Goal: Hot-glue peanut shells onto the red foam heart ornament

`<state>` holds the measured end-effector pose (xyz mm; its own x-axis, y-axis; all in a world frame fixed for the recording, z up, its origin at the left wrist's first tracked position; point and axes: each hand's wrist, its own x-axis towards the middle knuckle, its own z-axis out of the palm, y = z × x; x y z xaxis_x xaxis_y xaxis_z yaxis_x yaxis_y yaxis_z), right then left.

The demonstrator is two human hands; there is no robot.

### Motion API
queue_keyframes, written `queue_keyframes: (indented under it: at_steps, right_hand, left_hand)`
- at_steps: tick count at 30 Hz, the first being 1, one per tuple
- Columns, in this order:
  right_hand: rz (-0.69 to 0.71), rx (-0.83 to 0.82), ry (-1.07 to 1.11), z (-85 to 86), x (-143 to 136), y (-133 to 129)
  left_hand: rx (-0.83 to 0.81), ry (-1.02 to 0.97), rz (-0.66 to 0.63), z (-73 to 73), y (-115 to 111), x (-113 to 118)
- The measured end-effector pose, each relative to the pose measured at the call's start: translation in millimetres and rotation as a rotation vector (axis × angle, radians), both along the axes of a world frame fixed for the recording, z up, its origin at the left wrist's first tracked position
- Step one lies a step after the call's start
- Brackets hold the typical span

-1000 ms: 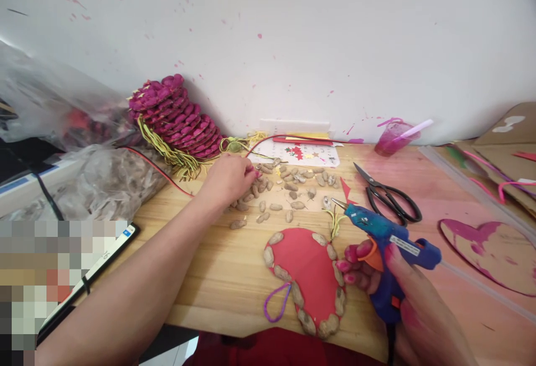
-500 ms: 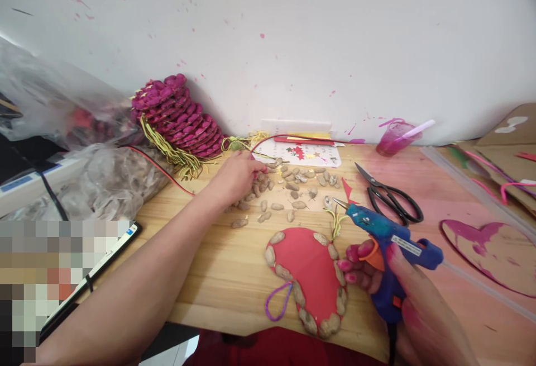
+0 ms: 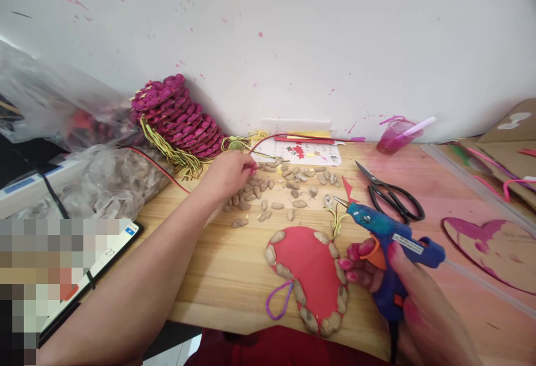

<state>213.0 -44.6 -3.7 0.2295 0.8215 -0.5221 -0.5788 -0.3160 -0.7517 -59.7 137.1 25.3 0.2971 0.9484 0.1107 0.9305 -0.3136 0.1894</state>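
Note:
In my right hand (image 3: 402, 282) is a blue hot glue gun (image 3: 372, 220) with an orange trigger, its metal nozzle pointing left and away from me. Below the nozzle lies a red heart (image 3: 310, 268) edged with peanuts, a purple loop (image 3: 280, 302) at its left and yellow strands (image 3: 336, 222) at its top. My left hand (image 3: 234, 171) hovers over the near-left part of a spread of loose peanuts (image 3: 262, 184). Its fingers are pinched together; whatever sits between them is hidden.
Black-handled scissors (image 3: 389, 193) lie right of the peanuts. Behind stand a cup of magenta paint (image 3: 396, 139) and a magenta peanut stack (image 3: 180, 114) with yellow fringe. A painted cardboard heart (image 3: 489, 251) is at right, plastic bags (image 3: 121, 181) and a tablet (image 3: 121, 248) at left.
My left hand has drawn slightly left and its fingers have come together, uncovering more peanuts. My right hand keeps the glue gun almost still beside the red heart.

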Motion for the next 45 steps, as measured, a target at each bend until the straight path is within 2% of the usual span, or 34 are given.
queue_keyframes:
  at_steps: [6,10,24,29,45]
  right_hand:
    - [-0.014,-0.027,0.005,2.2,-1,1]
    - [0.005,0.022,0.0,0.3,0,2]
    - [0.096,0.16,-0.002,-3.6,0,3]
    - [0.091,0.179,-0.016,-3.1,-2,3]
    - [0.082,0.259,-0.119,-5.2,-6,3]
  left_hand:
    - [-0.029,0.07,-0.028,-1.2,2,-1]
    - [-0.024,0.086,-0.037,-3.6,3,2]
    - [-0.056,0.192,0.057,1.1,-1,10]
    - [-0.092,0.136,0.092,0.8,-1,11]
    - [-0.08,0.196,0.022,2.4,-3,16]
